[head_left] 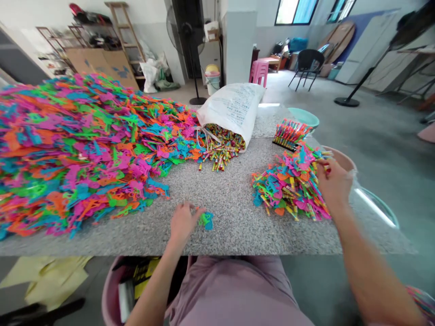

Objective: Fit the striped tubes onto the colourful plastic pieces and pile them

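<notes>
Your mauve shirt (231, 294), before the table (224, 192). Left hand (182, 221): fingers curled at small plastic pieces (208, 222) (grip cannot be told). Right hand (335, 183): fingers bent over the mixed pile (290, 188), hold unclear; pile likely placed for easy reach.

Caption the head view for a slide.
Left hand by a few bright pieces, right hand at a mixed pile, over a speckled table.

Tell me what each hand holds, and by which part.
The right hand seems to pinch a red-ended stick, which part cannot be told; the left hand is at green and blue pieces, grip unclear.
</notes>
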`<action>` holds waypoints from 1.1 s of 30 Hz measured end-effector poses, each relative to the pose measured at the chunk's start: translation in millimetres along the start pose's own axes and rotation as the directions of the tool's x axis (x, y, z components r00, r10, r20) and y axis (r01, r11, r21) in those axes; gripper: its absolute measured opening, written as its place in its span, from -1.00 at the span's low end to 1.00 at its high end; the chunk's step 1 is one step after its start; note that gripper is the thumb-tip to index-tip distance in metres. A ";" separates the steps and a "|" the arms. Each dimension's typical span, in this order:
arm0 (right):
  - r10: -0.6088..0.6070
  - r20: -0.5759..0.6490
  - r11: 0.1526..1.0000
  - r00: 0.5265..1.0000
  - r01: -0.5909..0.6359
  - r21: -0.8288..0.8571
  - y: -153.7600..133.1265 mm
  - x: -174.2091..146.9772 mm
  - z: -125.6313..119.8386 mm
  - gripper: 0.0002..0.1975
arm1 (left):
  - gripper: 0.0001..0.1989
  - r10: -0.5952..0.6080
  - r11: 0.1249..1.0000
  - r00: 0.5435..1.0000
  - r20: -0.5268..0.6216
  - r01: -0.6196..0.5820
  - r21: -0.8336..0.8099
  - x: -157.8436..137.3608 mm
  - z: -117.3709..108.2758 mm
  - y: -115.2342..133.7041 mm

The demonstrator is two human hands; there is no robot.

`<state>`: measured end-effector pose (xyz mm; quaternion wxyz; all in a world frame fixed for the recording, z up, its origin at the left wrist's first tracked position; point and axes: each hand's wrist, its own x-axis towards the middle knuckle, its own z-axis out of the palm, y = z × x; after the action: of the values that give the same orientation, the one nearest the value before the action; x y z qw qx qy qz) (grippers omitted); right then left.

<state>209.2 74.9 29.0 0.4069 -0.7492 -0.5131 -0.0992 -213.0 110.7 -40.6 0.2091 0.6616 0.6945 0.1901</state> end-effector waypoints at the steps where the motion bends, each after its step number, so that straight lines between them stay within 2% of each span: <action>1: -0.007 -0.001 0.999 1.000 0.007 -0.050 8.2 9.1 0.2 -0.62 | -0.52 -0.017 0.993 1.000 0.018 0.015 0.118 -4.7 4.0 -2.2; 3: -0.024 -0.049 0.991 0.999 0.017 -0.136 9.0 13.2 5.4 -0.63 | -0.49 -0.046 0.971 0.999 0.028 0.038 0.238 -15.3 17.1 0.9; 4: -0.046 -0.076 0.993 0.996 0.037 -0.115 2.0 8.2 9.5 -0.63 | -0.49 -0.048 0.968 0.999 0.016 0.042 0.247 -19.4 24.4 4.5; 6: -0.040 -0.127 0.999 0.991 0.043 0.018 -23.1 -13.9 19.7 -0.63 | -0.54 -0.039 0.986 0.999 -0.006 0.040 0.163 -22.9 36.1 11.6; 7: 0.000 -0.099 0.989 0.995 0.015 0.148 -39.0 -29.5 25.8 -0.64 | -0.56 -0.037 0.997 0.999 -0.001 0.037 0.074 -22.3 39.8 13.8; 8: 0.056 0.020 0.949 0.998 -0.059 0.310 -55.6 -47.1 32.8 -0.65 | -0.55 -0.039 0.999 0.999 0.011 0.040 -0.032 -20.6 42.0 14.9; 9: 0.108 0.243 0.866 0.964 -0.212 0.452 -71.9 -65.5 40.4 -0.67 | -0.52 -0.043 0.989 0.999 0.023 0.046 -0.140 -18.2 43.0 15.1; 10: 0.107 0.489 0.755 0.865 -0.391 0.526 -87.1 -83.7 48.5 -0.68 | -0.48 -0.050 0.968 0.998 0.031 0.056 -0.246 -15.4 43.0 14.6; 11: 0.053 0.686 0.633 0.726 -0.556 0.539 -100.4 -100.7 56.6 -0.68 | -0.44 -0.063 0.935 0.997 0.035 0.071 -0.348 -12.8 42.5 13.9; 12: -0.004 0.790 0.544 0.613 -0.662 0.516 -111.4 -115.8 64.2 -0.71 | -0.42 -0.081 0.891 0.996 0.039 0.090 -0.445 -10.7 41.6 13.2; 14: -0.060 0.845 0.477 0.531 -0.729 0.492 -126.4 -138.1 75.6 -0.75 | -0.46 -0.107 0.765 0.988 0.107 0.151 -0.626 -9.0 39.2 13.6; 16: -0.086 0.843 0.478 0.530 -0.721 0.502 -133.8 -148.9 80.5 -0.78 | -0.57 -0.089 0.583 0.960 0.267 0.267 -0.767 -11.4 36.2 17.5; 18: -0.112 0.825 0.498 0.554 -0.687 0.529 -137.1 -150.2 80.1 -0.78 | -0.64 -0.041 0.378 0.923 0.384 0.370 -0.849 -16.9 32.4 25.4; 20: -0.105 0.785 0.513 0.611 -0.643 0.569 -138.8 -146.3 77.5 -0.75 | -0.66 -0.016 0.205 0.916 0.400 0.394 -0.896 -23.3 28.2 36.3; 21: -0.090 0.765 0.514 0.638 -0.628 0.585 -139.3 -143.9 76.2 -0.73 | -0.66 -0.006 0.158 0.922 0.388 0.384 -0.910 -26.2 26.2 42.3; 23: -0.074 0.747 0.502 0.660 -0.623 0.600 -139.6 -140.4 74.0 -0.70 | -0.68 0.013 0.147 0.937 0.348 0.342 -0.928 -30.8 23.2 53.7; 26: -0.123 0.748 0.496 0.652 -0.613 0.615 -138.3 -139.3 71.4 -0.68 | -0.63 0.012 0.218 0.953 0.303 0.293 -0.931 -34.9 21.1 66.2; 29: -0.137 0.746 0.499 0.652 -0.605 0.621 -136.8 -139.2 67.4 -0.68 | -0.57 0.009 0.290 0.948 0.319 0.302 -0.908 -37.8 20.0 72.5; 33: -0.043 0.699 0.539 0.714 -0.572 0.618 -134.9 -134.7 59.6 -0.68 | -0.70 0.042 0.306 0.940 0.338 0.310 -0.900 -42.1 16.0 76.1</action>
<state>17.5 43.8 -17.4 0.5084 -0.5396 -0.4757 0.4733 -138.9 72.4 -11.3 0.6725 0.3734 0.4649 0.4384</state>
